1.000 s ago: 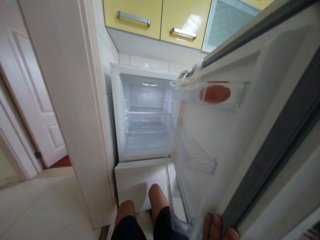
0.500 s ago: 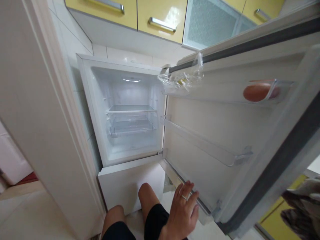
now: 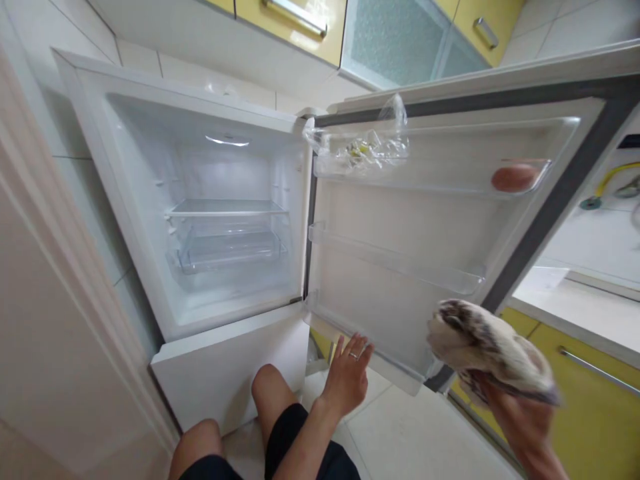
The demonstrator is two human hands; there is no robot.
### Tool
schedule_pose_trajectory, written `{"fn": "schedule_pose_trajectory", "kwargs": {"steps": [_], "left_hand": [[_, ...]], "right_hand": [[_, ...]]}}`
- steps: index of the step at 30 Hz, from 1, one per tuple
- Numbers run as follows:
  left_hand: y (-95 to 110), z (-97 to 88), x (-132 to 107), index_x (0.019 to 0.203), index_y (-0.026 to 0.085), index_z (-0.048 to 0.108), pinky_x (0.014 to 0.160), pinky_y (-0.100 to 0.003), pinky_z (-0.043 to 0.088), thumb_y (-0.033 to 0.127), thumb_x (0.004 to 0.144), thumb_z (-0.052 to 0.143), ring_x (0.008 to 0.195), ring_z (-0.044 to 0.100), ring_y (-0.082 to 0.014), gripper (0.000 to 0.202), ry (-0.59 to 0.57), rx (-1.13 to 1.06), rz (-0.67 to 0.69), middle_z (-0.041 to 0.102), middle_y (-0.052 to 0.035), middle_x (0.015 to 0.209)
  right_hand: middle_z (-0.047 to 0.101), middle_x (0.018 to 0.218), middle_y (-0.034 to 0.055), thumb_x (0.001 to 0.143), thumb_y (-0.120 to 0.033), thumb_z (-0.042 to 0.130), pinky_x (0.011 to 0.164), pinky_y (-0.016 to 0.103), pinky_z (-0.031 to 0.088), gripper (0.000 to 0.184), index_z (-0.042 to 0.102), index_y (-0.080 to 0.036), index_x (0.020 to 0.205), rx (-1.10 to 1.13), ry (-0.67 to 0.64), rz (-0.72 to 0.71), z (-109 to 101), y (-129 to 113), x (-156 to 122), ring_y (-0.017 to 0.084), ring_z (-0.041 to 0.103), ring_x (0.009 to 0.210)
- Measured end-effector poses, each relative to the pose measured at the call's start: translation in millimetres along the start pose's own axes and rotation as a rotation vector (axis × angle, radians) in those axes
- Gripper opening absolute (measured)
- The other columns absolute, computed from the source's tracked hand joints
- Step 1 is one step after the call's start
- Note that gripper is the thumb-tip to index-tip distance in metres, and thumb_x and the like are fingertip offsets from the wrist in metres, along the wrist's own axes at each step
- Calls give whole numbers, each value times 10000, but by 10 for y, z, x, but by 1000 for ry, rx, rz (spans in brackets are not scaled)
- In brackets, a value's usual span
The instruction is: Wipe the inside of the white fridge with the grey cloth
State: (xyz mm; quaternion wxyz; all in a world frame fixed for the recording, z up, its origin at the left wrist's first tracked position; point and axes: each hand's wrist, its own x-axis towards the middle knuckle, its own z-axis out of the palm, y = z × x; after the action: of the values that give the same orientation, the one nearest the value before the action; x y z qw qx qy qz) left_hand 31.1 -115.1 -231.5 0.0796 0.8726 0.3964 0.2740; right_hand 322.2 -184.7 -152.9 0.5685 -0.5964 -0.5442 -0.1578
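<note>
The fridge door (image 3: 385, 213) stands swung out to the right of the fridge. At its lower clear bin (image 3: 400, 367), my left hand (image 3: 347, 380) has its ringed fingers stretched out over the front edge. They seem to touch it, without a visible grasp. My right hand (image 3: 525, 413) grips a bunched brown-and-cream cloth (image 3: 490, 343), slightly blurred, in front of the door's lower outer corner. The upper door bin (image 3: 425, 177) holds a crumpled clear plastic bag (image 3: 373, 150) with something yellow-green inside, and a reddish-brown round item (image 3: 515, 178).
Inside the fridge (image 3: 117, 220) are a glass shelf (image 3: 227, 207) and a clear drawer (image 3: 230, 253). My knees (image 3: 273, 387) are close to the lower white front (image 3: 230, 380). Yellow cabinets (image 3: 590, 393) and a worktop (image 3: 580, 303) stand at the right, with a wall at the left.
My right hand has come in from the right edge with the cloth. My view has shifted rightward and closer to the fridge. My left hand stays by the lower bin.
</note>
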Motion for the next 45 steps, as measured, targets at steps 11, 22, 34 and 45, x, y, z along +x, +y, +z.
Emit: {"fn": "schedule_pose_trajectory", "kwargs": {"steps": [11, 22, 34, 45], "left_hand": [[115, 159, 135, 1577, 198, 372, 1307, -579, 188, 90, 807, 489, 1590, 224, -236, 787, -11, -82, -70, 340, -59, 1684], [195, 178, 205, 1549, 202, 431, 1311, -564, 182, 148, 824, 503, 1593, 212, -246, 730, -2, -168, -114, 364, -54, 1676], [213, 142, 136, 1616, 216, 291, 1284, -646, 169, 131, 743, 540, 1614, 91, -284, 911, -131, -230, -142, 151, -41, 1737], [171, 162, 105, 1631, 211, 246, 1293, -643, 42, 89, 684, 526, 1616, 21, -257, 995, -139, -211, -101, 122, -50, 1737]], "right_hand": [[682, 1261, 172, 881, -291, 555, 866, 391, 591, 562, 461, -182, 1424, -229, -38, -418, 1344, -152, 616, 280, 684, 1100], [637, 1264, 213, 951, -217, 482, 964, 437, 487, 557, 474, -179, 1506, -354, -331, -460, 2472, -1304, 919, 336, 577, 1128], [522, 1500, 141, 1009, -233, 372, 1045, 400, 449, 564, 382, -249, 1573, -325, -589, -564, 2899, -1572, 737, 308, 537, 1240], [544, 1490, 139, 954, -171, 436, 1029, 388, 477, 607, 400, -253, 1553, -338, -941, -620, 2904, -1333, 385, 289, 579, 1246]]}}
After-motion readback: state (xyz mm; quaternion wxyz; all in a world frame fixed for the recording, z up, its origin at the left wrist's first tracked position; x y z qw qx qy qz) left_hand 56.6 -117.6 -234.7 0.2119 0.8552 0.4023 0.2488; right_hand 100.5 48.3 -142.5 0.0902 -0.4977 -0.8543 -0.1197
